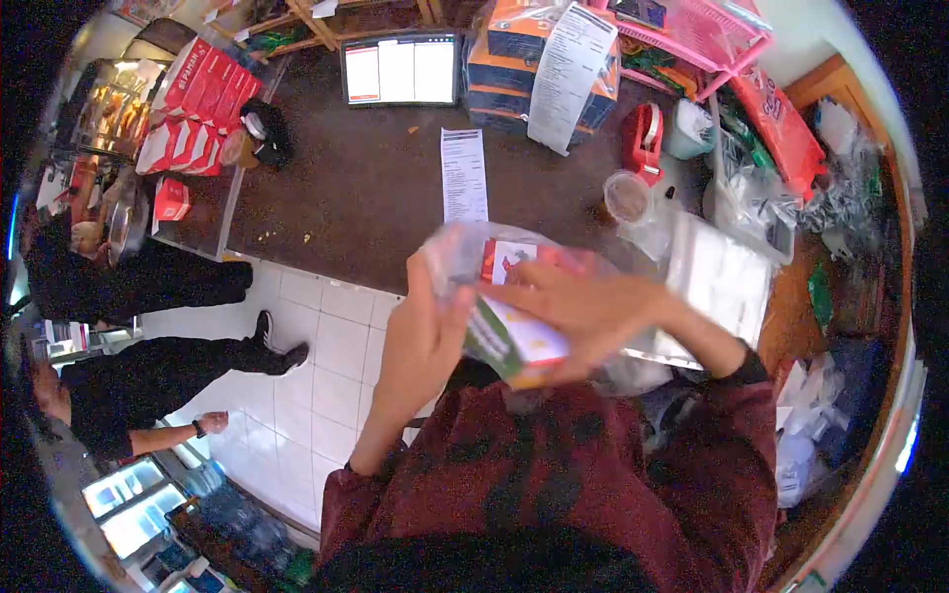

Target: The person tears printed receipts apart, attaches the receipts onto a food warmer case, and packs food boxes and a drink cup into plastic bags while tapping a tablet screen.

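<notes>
In front of my body a small printed carton [529,334], white with green, red and yellow parts, sits in or against a clear plastic bag [455,247]. My left hand [432,314] grips the bag on the carton's left side, thumb towards me and fingers up along the film. Across the carton's top lies my right hand [593,308], its fingers bent over the box and partly smeared by motion. Just beyond the bag, a printed receipt [464,176] lies on the dark counter [346,188].
A tablet [400,69] stands at the back, beside stacked orange-and-black boxes [499,74] with a long receipt [573,74]. Rightward are a red tape dispenser [645,143], a plastic cup [628,198] and a white tray [727,277]. Red cartons [203,94] and people in dark clothes [158,385] are left.
</notes>
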`<action>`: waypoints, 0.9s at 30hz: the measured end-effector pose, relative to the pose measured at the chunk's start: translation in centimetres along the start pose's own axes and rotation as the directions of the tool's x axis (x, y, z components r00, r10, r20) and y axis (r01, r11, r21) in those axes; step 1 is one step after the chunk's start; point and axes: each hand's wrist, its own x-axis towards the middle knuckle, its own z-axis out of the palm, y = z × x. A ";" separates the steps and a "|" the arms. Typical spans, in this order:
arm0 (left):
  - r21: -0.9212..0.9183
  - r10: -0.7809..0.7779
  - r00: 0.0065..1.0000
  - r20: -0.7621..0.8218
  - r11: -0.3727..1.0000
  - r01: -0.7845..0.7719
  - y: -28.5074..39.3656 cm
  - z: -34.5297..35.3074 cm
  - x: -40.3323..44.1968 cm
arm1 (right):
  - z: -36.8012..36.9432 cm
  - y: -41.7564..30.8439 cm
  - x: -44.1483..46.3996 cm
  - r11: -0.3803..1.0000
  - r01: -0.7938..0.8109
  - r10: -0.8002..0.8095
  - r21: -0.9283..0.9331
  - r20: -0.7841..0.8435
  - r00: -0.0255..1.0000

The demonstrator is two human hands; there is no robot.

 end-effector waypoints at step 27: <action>0.035 0.299 0.892 0.338 0.943 -0.330 -14.0 5.9 5.2 | 9.7 8.4 -7.3 0.845 -0.463 0.503 0.266 -0.688 0.523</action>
